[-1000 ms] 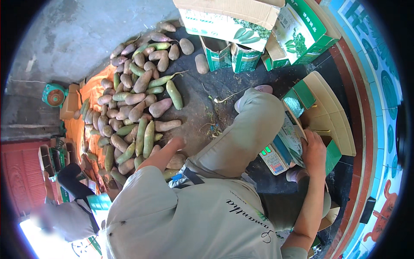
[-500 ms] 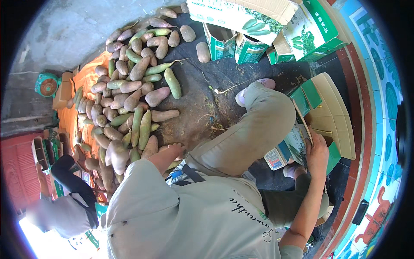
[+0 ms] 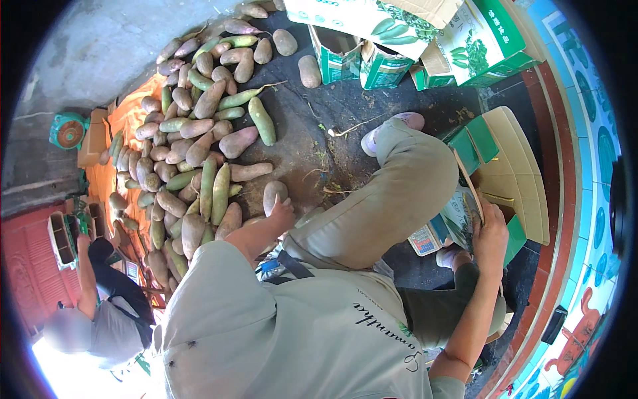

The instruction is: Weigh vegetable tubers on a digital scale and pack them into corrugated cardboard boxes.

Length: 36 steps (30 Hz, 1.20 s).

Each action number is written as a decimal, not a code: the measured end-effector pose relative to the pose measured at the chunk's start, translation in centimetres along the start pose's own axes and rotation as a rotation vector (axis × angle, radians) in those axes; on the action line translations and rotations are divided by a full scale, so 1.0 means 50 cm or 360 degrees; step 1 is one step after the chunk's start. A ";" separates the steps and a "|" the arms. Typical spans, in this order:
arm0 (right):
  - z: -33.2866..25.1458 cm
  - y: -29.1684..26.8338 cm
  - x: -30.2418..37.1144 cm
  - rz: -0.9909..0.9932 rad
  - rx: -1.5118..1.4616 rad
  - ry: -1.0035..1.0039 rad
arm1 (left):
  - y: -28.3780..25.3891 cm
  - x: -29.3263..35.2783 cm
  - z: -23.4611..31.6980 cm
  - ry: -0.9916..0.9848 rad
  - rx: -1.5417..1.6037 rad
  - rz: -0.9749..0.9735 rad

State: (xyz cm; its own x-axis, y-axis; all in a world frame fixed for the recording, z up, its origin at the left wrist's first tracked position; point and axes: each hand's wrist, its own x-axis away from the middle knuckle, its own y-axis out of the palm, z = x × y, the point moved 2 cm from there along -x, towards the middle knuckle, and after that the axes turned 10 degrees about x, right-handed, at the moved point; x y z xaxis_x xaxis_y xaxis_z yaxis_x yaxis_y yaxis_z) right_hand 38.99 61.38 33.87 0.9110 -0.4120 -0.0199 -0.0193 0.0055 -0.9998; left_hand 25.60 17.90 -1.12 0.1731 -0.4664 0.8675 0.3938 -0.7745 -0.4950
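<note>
Soil-dusted, brownish-pink and green radishes lie in a big heap on the left. At the heap's near right edge, my left hand (image 3: 282, 214) is closed on the lower end of a brownish radish (image 3: 274, 194). My right hand (image 3: 490, 234) grips the near edge of an open green and white carton (image 3: 458, 216) beside my knee. That carton's brown flap (image 3: 515, 169) is spread outward. What lies deep inside the carton is hidden from this angle.
A scale with a keypad (image 3: 423, 241) stands beside the carton. Several printed cartons (image 3: 492, 40) stand at the far right, near a tiled wall. Orange sheeting (image 3: 126, 123) lies under the heap, and a teal fan-like machine (image 3: 68, 131) stands far left. A co-worker (image 3: 119, 312) bends at lower left.
My left hand has moved slightly up and right and now has a radish in it. The right hand stays on the carton edge. The co-worker's arm has swung upward toward the boxes.
</note>
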 end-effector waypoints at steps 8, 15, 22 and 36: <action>0.000 -0.004 -0.001 -0.0015 -0.0041 0.0021 | -0.058 0.062 -0.028 -0.0454 0.0474 0.0471; -0.002 -0.008 0.000 -0.0032 0.0002 0.0005 | -0.099 0.026 -0.141 -0.1044 0.1416 0.0525; -0.005 -0.011 -0.002 -0.0052 -0.0040 0.0036 | -0.107 -0.032 -0.168 -0.1104 0.1605 0.0327; -0.007 -0.012 -0.006 -0.0077 -0.0057 0.0041 | -0.105 -0.063 -0.168 -0.0937 0.1572 -0.0300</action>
State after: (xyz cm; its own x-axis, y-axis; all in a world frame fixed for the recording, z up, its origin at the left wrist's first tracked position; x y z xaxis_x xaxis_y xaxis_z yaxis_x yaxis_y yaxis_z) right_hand 38.58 61.20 34.48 0.9003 -0.4342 0.0292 0.0094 -0.0477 -0.9988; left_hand 15.39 19.83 -1.69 0.3272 0.0918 0.9405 0.9449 -0.0194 -0.3269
